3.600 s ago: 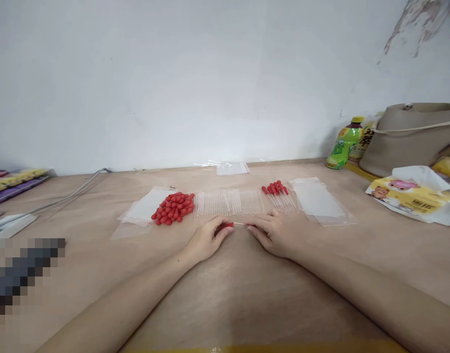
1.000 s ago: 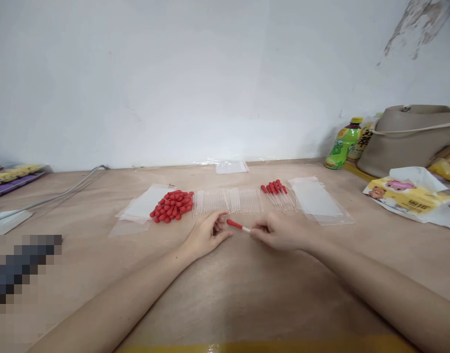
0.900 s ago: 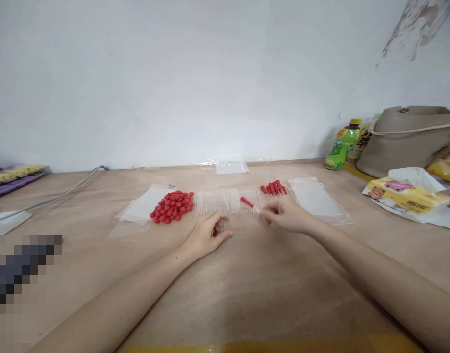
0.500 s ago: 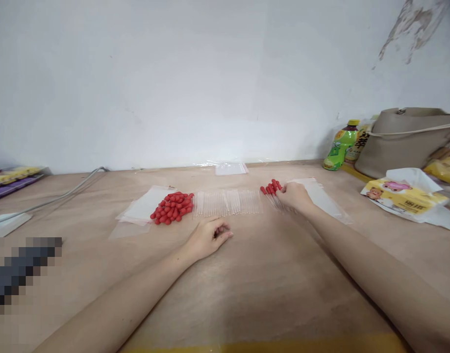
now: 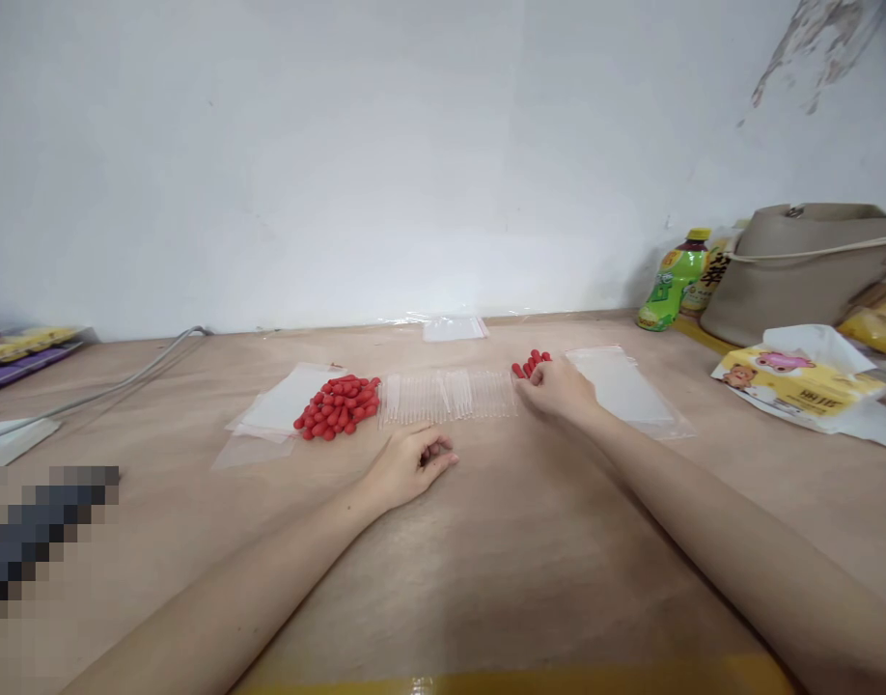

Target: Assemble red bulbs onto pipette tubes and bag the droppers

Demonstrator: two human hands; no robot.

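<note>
Yellow tape (image 5: 530, 678) ran along the near edge of the worktop (image 5: 450, 579). Farther in, the left hand (image 5: 412, 465) rested with its grip apart, the thumb below loosely curled fingers. The right hand (image 5: 561, 388) reached farther, over the droppers (image 5: 536, 359); their red ends showed past its fingers, but whether its grip was clamped on one could not be told. Just beyond the left hand, clear tubes (image 5: 447, 396) lay side by side in a row, between the heap of red bulbs (image 5: 336, 407) on the left and the droppers on the right. A tissue pack (image 5: 797, 381) lay well to the right. Near the wall (image 5: 342, 164) were a small bag (image 5: 454, 329), lying flat, and a green bottle (image 5: 673, 287), standing near a handbag (image 5: 805, 270).
</note>
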